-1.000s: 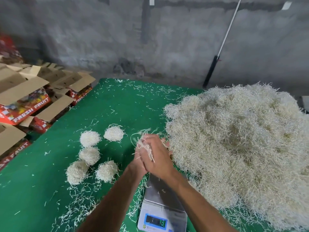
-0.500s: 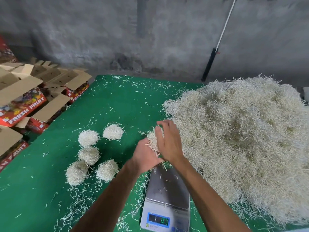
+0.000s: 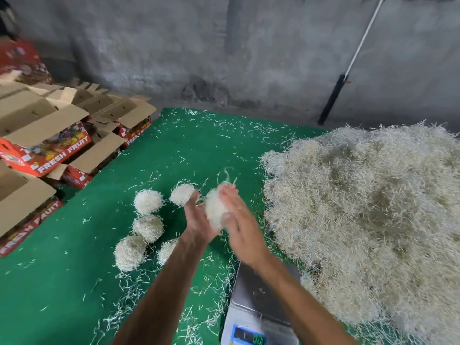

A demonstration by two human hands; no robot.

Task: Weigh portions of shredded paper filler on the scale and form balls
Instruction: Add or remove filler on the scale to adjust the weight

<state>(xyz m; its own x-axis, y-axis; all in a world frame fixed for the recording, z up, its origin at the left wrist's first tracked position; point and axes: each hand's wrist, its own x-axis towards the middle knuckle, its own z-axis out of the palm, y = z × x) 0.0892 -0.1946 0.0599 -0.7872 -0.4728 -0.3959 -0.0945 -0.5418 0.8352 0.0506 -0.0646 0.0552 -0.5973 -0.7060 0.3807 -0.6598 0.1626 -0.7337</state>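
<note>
Head view, pale fluffy paper wad [image 3: 214, 212], pressed between flat left hand [image 3: 196, 220], right hand [image 3: 239, 227]

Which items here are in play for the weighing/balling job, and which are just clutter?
In play: left hand, right hand, wad pressed between them, scale, filler pile, finished balls.
Clutter: fruit boxes, pole, stray shreds.

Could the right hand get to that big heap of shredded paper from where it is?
Probably yes. The right hand is next to the heap with only bare green mat between them. But right now it presses a clump of paper against the left hand, so it is busy.
</note>
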